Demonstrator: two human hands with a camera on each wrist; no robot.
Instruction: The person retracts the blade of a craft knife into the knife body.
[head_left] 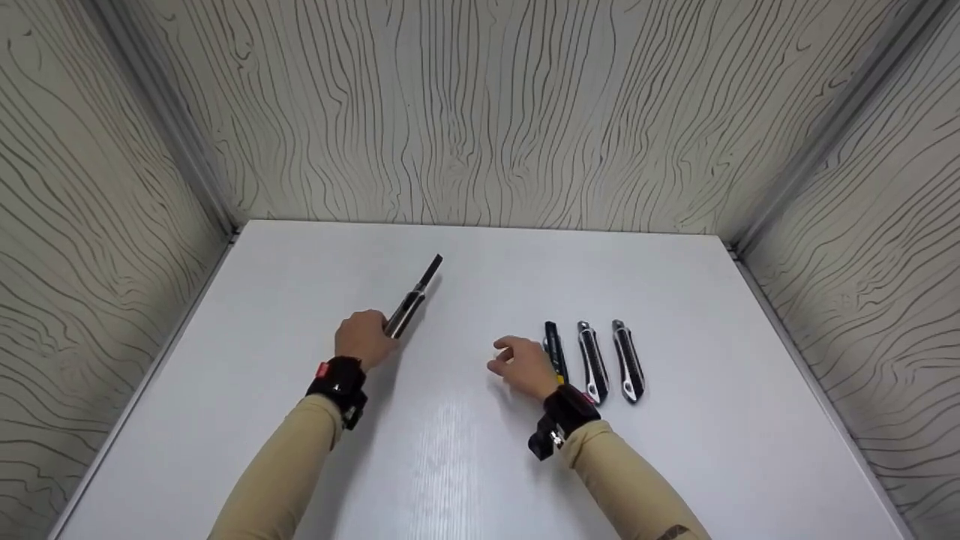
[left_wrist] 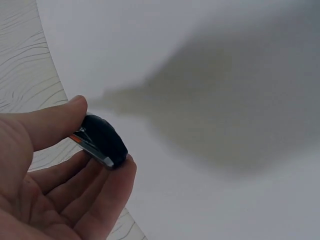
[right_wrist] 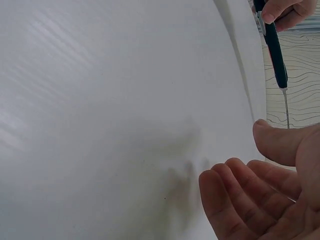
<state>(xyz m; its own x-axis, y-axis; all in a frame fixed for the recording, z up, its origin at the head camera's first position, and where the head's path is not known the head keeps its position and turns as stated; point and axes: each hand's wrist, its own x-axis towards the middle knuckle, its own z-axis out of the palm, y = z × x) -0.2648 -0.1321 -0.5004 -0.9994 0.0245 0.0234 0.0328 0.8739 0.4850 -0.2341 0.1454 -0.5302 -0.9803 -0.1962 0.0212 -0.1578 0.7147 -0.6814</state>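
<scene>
My left hand (head_left: 365,339) holds a utility knife (head_left: 406,313) above the table's left half, with its long dark blade extended toward the back wall. In the left wrist view, the thumb and fingers (left_wrist: 112,195) pinch the dark end of that knife (left_wrist: 106,141). The right hand (head_left: 525,367) hovers with loosely bent fingers and holds nothing. Just beside it lies a dark knife with a yellow part (head_left: 553,349), partly hidden behind the hand. Farther right, two silver-and-black utility knives (head_left: 592,364) lie side by side, blades not showing.
A white table (head_left: 480,277) fills the space between wood-patterned walls (head_left: 465,112) at the back and both sides. Dark camera units are strapped on both wrists, over beige sleeves (head_left: 281,469).
</scene>
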